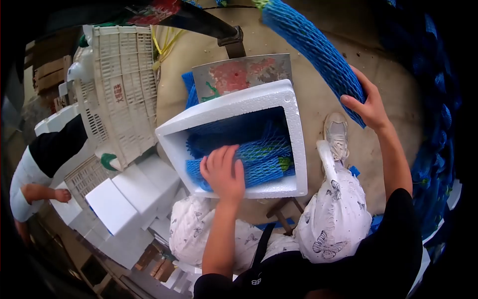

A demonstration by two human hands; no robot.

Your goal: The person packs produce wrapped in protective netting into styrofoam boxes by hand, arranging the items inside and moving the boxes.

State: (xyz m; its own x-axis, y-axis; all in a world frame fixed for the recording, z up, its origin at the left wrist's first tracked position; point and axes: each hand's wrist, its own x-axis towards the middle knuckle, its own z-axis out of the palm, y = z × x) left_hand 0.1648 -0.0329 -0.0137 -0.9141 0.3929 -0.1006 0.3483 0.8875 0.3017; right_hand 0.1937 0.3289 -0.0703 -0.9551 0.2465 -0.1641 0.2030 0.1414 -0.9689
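Observation:
My right hand point(366, 102), raised on the right, is closed around the lower end of a long blue foam net sleeve point(313, 47). Something green shows at the sleeve's far tip; what fills the sleeve is hidden. A white foam box point(229, 118) stands tilted in front of me. Blue net-wrapped pieces point(261, 172) lie lengthwise in it, with green showing through the mesh and at one end. My left hand point(224, 172) reaches into the box and rests on these pieces, fingers stretched and thumb apart.
A metal stand point(241, 72) with worn red paint is behind the box. On the left are white plastic crates point(124, 89), stacked white foam boxes point(134, 192) and another person's arm point(45, 193). A heap of blue netting point(440, 134) lines the right side.

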